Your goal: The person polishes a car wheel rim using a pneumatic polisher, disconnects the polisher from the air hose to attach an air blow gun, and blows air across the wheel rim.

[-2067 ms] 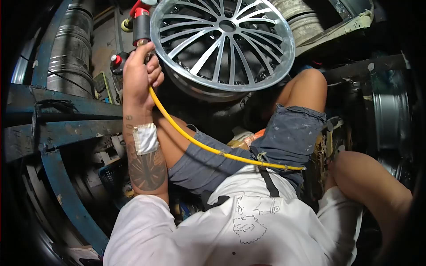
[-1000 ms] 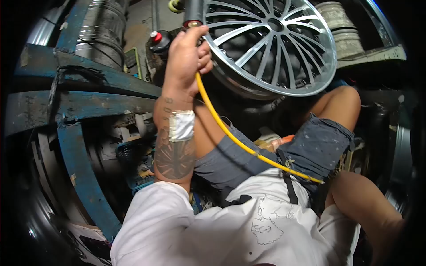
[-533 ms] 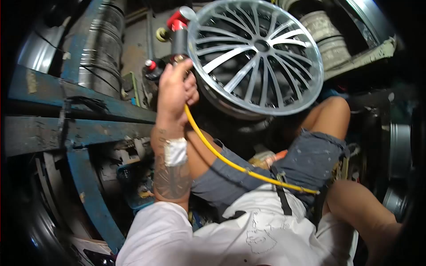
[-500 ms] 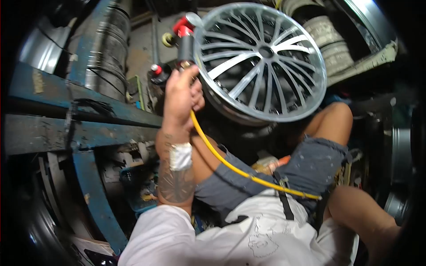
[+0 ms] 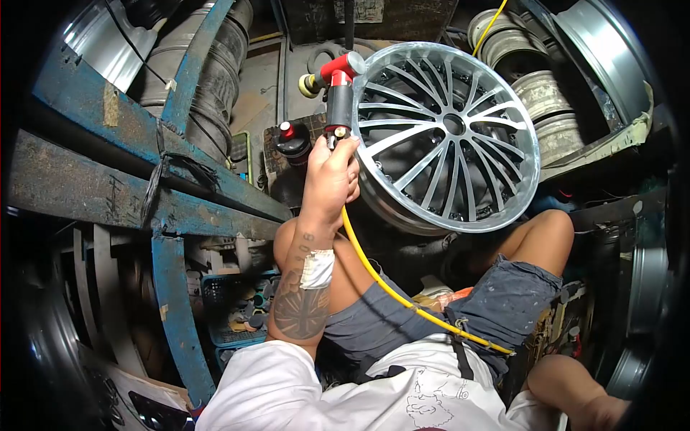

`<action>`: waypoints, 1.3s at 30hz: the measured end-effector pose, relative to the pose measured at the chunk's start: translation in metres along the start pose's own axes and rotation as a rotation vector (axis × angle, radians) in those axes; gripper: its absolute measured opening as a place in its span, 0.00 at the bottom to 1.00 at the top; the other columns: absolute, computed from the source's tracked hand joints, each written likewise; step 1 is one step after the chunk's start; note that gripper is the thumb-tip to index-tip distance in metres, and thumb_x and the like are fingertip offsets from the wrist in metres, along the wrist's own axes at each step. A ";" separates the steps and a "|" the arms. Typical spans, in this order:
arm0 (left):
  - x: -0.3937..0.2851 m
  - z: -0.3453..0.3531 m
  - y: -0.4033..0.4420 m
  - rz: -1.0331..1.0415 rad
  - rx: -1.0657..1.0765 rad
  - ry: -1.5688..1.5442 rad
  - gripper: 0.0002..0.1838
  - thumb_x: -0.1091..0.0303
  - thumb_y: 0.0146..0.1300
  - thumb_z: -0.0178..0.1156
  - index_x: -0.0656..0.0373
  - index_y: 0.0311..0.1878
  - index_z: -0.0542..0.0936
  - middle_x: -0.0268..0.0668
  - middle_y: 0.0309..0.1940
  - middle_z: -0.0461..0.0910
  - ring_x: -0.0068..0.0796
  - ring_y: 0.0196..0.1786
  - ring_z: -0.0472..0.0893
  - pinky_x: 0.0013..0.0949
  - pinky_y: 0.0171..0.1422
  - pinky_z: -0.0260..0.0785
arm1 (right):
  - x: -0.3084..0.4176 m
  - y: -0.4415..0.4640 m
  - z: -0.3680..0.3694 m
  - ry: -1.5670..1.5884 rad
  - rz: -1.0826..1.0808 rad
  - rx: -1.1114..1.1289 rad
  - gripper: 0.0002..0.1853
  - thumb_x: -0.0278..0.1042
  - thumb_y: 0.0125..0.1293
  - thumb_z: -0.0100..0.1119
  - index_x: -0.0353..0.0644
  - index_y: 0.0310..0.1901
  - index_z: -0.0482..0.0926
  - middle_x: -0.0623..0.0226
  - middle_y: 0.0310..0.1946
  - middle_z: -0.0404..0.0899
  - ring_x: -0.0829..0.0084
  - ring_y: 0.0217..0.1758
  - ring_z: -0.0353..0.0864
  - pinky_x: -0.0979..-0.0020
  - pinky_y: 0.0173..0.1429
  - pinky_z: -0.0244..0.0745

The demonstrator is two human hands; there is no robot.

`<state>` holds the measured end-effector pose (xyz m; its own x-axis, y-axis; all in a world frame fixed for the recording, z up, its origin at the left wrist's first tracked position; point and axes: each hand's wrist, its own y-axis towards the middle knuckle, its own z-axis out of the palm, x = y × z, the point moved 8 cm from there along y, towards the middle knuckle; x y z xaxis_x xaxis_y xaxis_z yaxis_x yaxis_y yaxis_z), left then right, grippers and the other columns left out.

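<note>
My left hand (image 5: 332, 179) is closed around the lower end of a small air polisher (image 5: 338, 100). The polisher stands upright, with a grey body, a red head and a yellowish pad (image 5: 310, 85) pointing left. A yellow air hose (image 5: 381, 282) runs from below that hand down across my lap. Just right of the polisher is a silver multi-spoke wheel rim (image 5: 417, 140), face up and tilted, its outer lip greyish. My right arm (image 5: 564, 384) is bent at the lower right; its hand sits at the dark frame edge with the fingers hidden.
Blue steel beams (image 5: 215, 215) cross the left side. A black bottle-like object with a red cap (image 5: 291, 144) stands left of the polisher. Stacked rims (image 5: 550, 108) line the right, others (image 5: 208, 79) the left. A blue basket (image 5: 223, 327) holds small items below.
The view has shifted, so the wheel, polisher and my left hand appear farther right and lower. My left hand keeps its hold on the polisher. My right arm appears lower.
</note>
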<state>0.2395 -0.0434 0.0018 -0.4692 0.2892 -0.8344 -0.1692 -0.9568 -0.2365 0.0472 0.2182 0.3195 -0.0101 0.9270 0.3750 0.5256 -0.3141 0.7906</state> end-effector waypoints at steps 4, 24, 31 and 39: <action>-0.001 0.005 -0.002 -0.026 -0.002 0.011 0.08 0.62 0.71 0.57 0.47 0.40 0.66 0.23 0.15 0.61 0.12 0.10 0.56 0.21 0.14 0.50 | 0.004 0.005 0.002 0.044 -0.021 0.008 0.21 0.30 0.69 0.61 0.61 0.61 0.81 0.77 0.60 0.77 0.74 0.49 0.77 0.71 0.47 0.70; 0.002 0.037 0.028 0.025 -0.069 0.056 0.06 0.64 0.72 0.58 0.49 0.41 0.69 0.20 0.15 0.60 0.10 0.11 0.55 0.19 0.14 0.48 | -0.055 -0.029 -0.078 0.510 0.075 -0.269 0.22 0.29 0.68 0.63 0.66 0.60 0.82 0.82 0.59 0.78 0.77 0.44 0.79 0.74 0.41 0.73; 0.005 0.072 0.021 0.044 -0.047 0.057 0.06 0.71 0.70 0.54 0.53 0.47 0.70 0.21 0.16 0.60 0.11 0.12 0.56 0.20 0.14 0.47 | -0.268 -0.146 -0.101 -0.090 0.929 -0.196 0.20 0.30 0.67 0.61 0.36 0.60 0.78 0.59 0.48 0.82 0.69 0.47 0.82 0.66 0.55 0.77; 0.049 0.163 0.034 -0.083 0.096 0.002 0.15 0.74 0.64 0.56 0.54 0.53 0.68 0.23 0.19 0.63 0.12 0.14 0.59 0.22 0.17 0.51 | -0.419 -0.223 -0.093 -0.398 0.973 0.250 0.15 0.32 0.68 0.58 0.36 0.52 0.82 0.49 0.41 0.85 0.50 0.46 0.84 0.61 0.54 0.78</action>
<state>0.0696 -0.0573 0.0343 -0.4485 0.3672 -0.8149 -0.2898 -0.9222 -0.2561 -0.1450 -0.1192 0.0312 0.7588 0.3167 0.5691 0.3181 -0.9427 0.1005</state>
